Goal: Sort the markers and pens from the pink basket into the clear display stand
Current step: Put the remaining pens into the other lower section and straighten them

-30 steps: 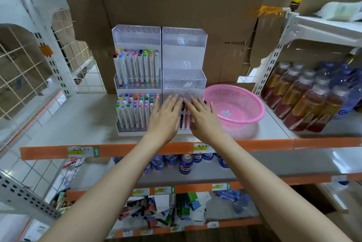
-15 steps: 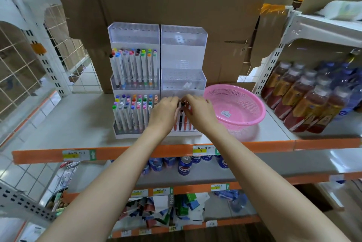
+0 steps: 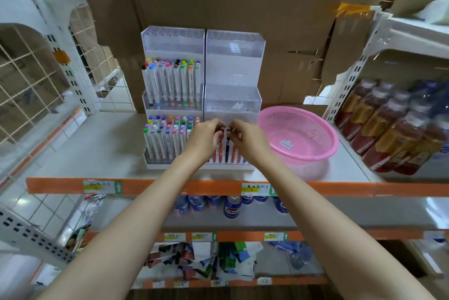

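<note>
Where my fingers curl in, my left hand [image 3: 203, 140] and right hand [image 3: 250, 140] both pinch the tops of the pens [image 3: 227, 153] standing in the lowest right tier of the clear display stand [image 3: 233, 66]. My knuckles hide which caps I hold. In the stand's left half, markers [image 3: 171, 81] fill two tiers. Just right of the stand the pink basket [image 3: 315, 129] sits on the shelf [image 3: 97, 144]. Beyond the basket, bottles [image 3: 388, 129] are cut off by the frame edge.
</note>
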The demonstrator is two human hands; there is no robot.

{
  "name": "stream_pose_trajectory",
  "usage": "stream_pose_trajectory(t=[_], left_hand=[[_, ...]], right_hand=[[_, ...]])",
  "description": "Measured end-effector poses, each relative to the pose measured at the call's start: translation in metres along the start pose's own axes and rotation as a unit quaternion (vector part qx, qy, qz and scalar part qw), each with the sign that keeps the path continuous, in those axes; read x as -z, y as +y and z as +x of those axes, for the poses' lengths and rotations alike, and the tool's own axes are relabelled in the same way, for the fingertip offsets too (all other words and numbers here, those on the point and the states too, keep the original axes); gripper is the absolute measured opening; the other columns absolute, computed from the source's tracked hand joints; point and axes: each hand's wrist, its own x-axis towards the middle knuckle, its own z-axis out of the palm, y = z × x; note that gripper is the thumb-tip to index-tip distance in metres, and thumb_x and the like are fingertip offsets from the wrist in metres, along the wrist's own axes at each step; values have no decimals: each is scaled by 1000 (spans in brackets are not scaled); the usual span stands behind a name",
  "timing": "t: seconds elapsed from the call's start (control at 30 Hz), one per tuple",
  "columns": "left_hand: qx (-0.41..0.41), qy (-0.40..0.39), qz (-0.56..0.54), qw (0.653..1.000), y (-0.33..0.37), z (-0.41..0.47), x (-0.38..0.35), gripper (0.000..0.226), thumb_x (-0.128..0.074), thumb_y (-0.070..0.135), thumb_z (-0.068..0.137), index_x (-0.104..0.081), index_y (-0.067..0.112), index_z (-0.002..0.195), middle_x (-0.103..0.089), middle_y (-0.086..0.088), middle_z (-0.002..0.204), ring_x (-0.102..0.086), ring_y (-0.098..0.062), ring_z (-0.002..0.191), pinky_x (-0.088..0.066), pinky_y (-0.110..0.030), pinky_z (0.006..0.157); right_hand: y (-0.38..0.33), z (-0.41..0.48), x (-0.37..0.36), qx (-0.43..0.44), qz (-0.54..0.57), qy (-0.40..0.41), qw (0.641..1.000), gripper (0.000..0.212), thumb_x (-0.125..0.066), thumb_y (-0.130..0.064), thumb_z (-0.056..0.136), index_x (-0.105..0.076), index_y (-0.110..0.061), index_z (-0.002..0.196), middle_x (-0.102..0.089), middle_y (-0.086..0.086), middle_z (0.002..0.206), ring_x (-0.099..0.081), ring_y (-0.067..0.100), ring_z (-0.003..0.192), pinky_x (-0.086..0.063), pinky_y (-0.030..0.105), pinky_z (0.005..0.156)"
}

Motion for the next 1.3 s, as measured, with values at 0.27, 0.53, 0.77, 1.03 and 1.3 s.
stream_pose_trajectory(t=[0.27,0.53,0.77,1.03,1.3], left_hand=[[-3,8,24,1000,0,-2,7,29,-57,4,92,-60,5,120,-66,-11,114,-61,-23,107,-45,-30,94],[22,8,33,999,3,1,11,27,-62,13,91,-65,9,117,-68,-8,112,-62,-23,106,-46,-36,98],[17,3,37,999,6,2,10,18,-64,19,90,-70,9,103,-71,-7,99,-63,-23,95,-49,-39,90],[28,-19,34,999,8,0,15,28,-68,16,86,-67,7,112,-69,-9,110,-62,-22,105,-48,-36,95],[47,-31,22,998,7,-3,19,35,-59,4,90,-59,10,124,-62,-7,124,-55,-21,118,-39,-29,102]], right_hand=[[3,1,5,12,12,-14,1000,15,-58,-19,93,-64,-12,106,-70,5,98,-61,24,89,-49,36,67],[5,1,4,19,18,-23,999,18,-57,-17,94,-65,-14,109,-69,5,100,-60,23,91,-52,41,73],[8,-1,10,25,19,-25,999,22,-62,-11,89,-65,-9,111,-69,7,104,-60,24,97,-49,36,78],[11,-3,17,4,16,-21,1000,22,-61,-5,88,-66,-9,109,-70,7,106,-62,25,97,-52,38,79],[9,-3,18,-11,28,-34,999,28,-58,-4,90,-62,-9,117,-68,9,112,-62,26,102,-52,36,82]])
